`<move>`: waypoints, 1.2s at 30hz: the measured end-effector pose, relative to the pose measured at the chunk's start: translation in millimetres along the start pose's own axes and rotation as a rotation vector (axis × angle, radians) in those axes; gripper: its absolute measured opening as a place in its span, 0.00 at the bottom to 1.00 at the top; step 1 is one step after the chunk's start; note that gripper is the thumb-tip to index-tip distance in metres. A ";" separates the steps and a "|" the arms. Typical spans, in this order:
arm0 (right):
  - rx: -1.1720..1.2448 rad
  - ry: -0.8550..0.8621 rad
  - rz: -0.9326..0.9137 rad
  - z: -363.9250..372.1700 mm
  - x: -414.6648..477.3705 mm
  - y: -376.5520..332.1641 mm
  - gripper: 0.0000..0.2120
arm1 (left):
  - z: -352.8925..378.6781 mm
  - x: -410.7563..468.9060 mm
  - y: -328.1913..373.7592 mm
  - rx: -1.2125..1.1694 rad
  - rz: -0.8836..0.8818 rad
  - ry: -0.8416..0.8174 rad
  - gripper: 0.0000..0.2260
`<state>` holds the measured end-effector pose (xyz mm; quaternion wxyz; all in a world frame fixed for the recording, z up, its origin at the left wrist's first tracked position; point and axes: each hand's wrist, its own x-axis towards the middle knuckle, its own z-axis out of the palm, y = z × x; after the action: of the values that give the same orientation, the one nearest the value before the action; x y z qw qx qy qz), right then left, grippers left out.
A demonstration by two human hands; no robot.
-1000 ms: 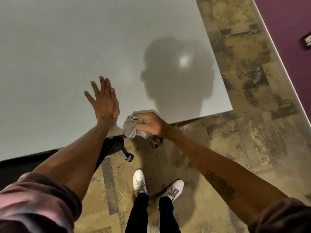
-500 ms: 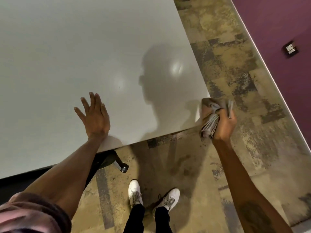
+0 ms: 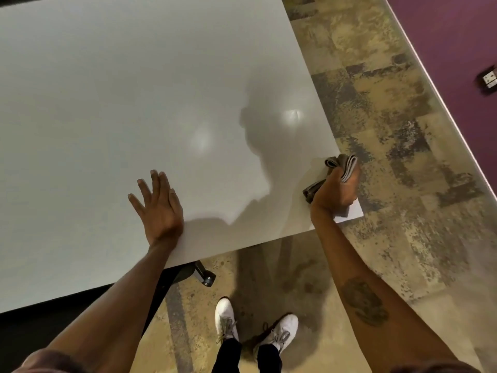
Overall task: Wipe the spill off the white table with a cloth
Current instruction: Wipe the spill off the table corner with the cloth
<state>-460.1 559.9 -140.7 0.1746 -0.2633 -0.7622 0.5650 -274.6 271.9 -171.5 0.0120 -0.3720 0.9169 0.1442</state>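
Note:
The white table (image 3: pixel 134 103) fills the upper left of the head view. My right hand (image 3: pixel 334 191) is shut on a bunched grey cloth (image 3: pixel 343 164) and presses it onto the table's near right corner. My left hand (image 3: pixel 158 205) lies flat on the tabletop near the front edge, fingers spread, holding nothing. I see no spill on the surface, only my shadow and two light reflections.
A black chair base with a caster (image 3: pixel 207 278) sticks out from under the table's front edge. My feet in white shoes (image 3: pixel 226 317) stand on patterned brown carpet. A purple wall with a socket (image 3: pixel 488 78) runs along the right.
My right hand carried the cloth from the front edge near my left hand out past the right corner, then back onto the table's near right corner. The left hand stayed flat.

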 end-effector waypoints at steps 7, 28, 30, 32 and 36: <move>0.074 -0.098 -0.034 60.9 36.7 -21.4 0.20 | -1.7 -0.3 1.4 -0.022 -0.023 -0.010 0.24; -0.058 -0.958 -0.137 143.9 46.5 -50.6 0.16 | 1.9 -2.0 0.6 0.007 0.022 0.027 0.24; -0.088 -1.021 -0.144 140.1 31.6 -50.8 0.17 | 2.4 -2.3 -0.5 0.006 0.024 0.026 0.24; -0.111 -1.083 -0.153 130.6 16.7 -50.3 0.17 | 2.2 -1.8 -2.0 0.003 0.025 0.022 0.24; -0.142 -1.195 -0.220 107.9 -11.8 -39.8 0.15 | 3.5 -2.3 -4.7 0.001 0.029 0.027 0.25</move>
<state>-519.6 460.9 -134.8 -0.2438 0.1683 -0.7869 0.5413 -270.0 271.2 -175.8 -0.0024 -0.3607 0.9223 0.1389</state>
